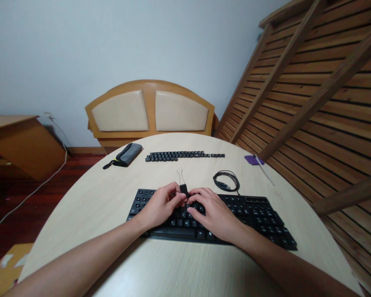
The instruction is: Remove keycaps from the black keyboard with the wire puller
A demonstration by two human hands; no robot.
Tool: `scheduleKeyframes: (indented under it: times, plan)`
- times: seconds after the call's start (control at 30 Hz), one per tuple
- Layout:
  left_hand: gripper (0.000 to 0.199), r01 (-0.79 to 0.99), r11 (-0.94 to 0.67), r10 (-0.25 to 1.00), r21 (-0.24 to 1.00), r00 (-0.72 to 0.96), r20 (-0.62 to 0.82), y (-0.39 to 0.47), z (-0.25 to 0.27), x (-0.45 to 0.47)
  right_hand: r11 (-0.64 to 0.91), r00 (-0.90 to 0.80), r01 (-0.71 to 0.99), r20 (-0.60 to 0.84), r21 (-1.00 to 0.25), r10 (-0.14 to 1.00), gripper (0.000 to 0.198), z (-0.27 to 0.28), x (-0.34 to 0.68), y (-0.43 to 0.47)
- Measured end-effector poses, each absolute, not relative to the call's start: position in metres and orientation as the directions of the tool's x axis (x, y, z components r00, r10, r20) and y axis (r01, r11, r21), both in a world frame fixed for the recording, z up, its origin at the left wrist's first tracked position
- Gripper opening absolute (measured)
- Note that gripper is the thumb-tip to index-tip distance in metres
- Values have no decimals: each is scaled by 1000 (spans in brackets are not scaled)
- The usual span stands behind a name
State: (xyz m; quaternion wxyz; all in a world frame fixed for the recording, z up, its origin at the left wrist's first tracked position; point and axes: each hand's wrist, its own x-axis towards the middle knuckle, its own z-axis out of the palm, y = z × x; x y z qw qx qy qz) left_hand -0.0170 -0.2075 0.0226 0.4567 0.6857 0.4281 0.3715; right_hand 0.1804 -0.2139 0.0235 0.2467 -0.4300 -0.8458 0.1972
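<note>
Above the black keyboard (244, 210), both hands meet at a wire keycap puller (184, 189) with a black handle. Its two thin wire prongs point away from me, hooked at the tips. My left hand (160, 205) pinches the handle between thumb and fingers. My right hand (214, 212) has its fingers bent in at the near end of the puller, fingertips against it; the exact contact is partly hidden. Dark bare spots show among the keys on the keyboard's left part, and my hands cover some of the keys.
Loose black keycaps (176, 155) lie in rows at the back of the round table (173, 268). A grey zip pouch (128, 154) is at back left. The coiled USB cable (226, 180) lies behind the keyboard. At right are a purple cloth (252, 159) and a thin white stick (265, 170).
</note>
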Motion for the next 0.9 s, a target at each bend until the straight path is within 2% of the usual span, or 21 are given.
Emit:
scheduleKeyframes:
  times: [0.23, 0.53, 0.7, 0.9]
  plan:
    - [19, 144, -196, 929, 970, 345, 136, -210, 24, -16, 546, -487, 574, 282, -610, 827, 11, 22, 180, -214]
    - [19, 164, -218, 932, 962, 329, 155, -210, 24, -17, 508, -470, 500, 273, -701, 839, 14, 19, 186, -213]
    - [19, 176, -222, 933, 959, 325, 156, -210, 24, -18, 452, -450, 435, 247, -779, 858, 26, 18, 186, -214]
    - [19, 208, -245, 923, 947, 349, 162, -212, 27, -17, 470, -471, 401, 264, -786, 842, 25, 20, 185, -216]
